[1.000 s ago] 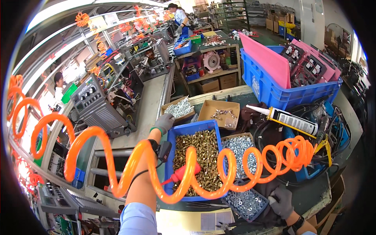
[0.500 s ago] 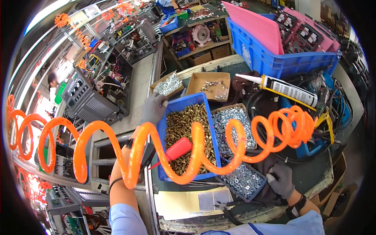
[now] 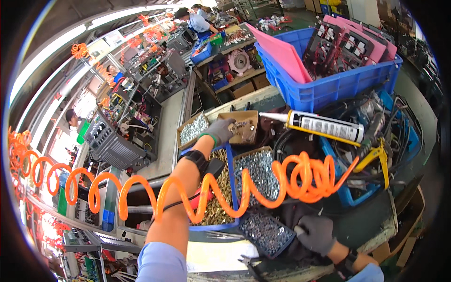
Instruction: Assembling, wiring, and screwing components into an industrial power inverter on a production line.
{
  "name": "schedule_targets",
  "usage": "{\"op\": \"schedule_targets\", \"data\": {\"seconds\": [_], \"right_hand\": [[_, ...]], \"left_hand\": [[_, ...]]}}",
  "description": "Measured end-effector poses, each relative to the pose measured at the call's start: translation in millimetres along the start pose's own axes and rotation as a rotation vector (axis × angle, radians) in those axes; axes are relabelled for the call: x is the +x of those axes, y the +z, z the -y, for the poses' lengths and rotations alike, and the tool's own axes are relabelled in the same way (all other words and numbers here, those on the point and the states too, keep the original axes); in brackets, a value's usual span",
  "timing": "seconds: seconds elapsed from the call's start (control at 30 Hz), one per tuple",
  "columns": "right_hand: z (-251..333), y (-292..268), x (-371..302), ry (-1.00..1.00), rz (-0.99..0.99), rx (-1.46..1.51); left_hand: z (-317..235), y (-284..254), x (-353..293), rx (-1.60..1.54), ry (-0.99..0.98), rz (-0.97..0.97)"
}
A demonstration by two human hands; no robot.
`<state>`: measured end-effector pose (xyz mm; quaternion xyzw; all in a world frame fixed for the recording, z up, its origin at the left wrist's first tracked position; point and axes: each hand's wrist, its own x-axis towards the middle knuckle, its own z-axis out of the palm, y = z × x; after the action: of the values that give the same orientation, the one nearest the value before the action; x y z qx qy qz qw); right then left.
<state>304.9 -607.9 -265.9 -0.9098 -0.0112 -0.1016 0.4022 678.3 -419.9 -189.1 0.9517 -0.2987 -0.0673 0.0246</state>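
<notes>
L hand (image 3: 221, 131), fingers bent, at carton (image 3: 240, 115) just past blue bin (image 3: 230, 164), grip unclear; R hand (image 3: 315, 233) right of bin, half-curled, can't tell if holding anything.

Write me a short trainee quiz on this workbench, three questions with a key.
1. True or false: the left grip is at the cardboard box holding a few small metal parts.
2. What colour are the heaped pieces in the blue tray?
A) pink
B) brass
C) green
3. Toward which side of the picture does the nozzle of the white cartridge point?

Key:
1. True.
2. B.
3. Left.
</notes>
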Motion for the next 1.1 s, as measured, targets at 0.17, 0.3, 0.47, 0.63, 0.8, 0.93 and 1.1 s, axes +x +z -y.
{"op": "schedule_targets", "data": {"seconds": [0.17,0.3,0.47,0.63,0.8,0.93,1.1], "right_hand": [[-7,-2,-9,-0.043,-0.023,-0.082],[-5,1,-5,-0.061,-0.001,-0.06],[-4,1,-2,-0.076,-0.018,-0.063],[1,-3,-1,-0.079,-0.005,-0.045],[0,-6,-5,-0.076,-0.029,-0.071],[-2,0,-2,-0.101,-0.027,-0.068],[4,-1,-1,-0.051,0.028,-0.078]], "left_hand": [[-39,35,53,0.076,-0.058,0.121],[-32,39,61,0.181,-0.005,0.142],[-35,43,62,0.248,-0.021,0.13],[-25,39,50,0.131,-0.146,-0.106],[-21,43,45,0.057,-0.141,-0.136],[-6,32,35,-0.823,-0.332,-0.488],[46,19,-2,-1.872,-0.194,-0.455]]}}
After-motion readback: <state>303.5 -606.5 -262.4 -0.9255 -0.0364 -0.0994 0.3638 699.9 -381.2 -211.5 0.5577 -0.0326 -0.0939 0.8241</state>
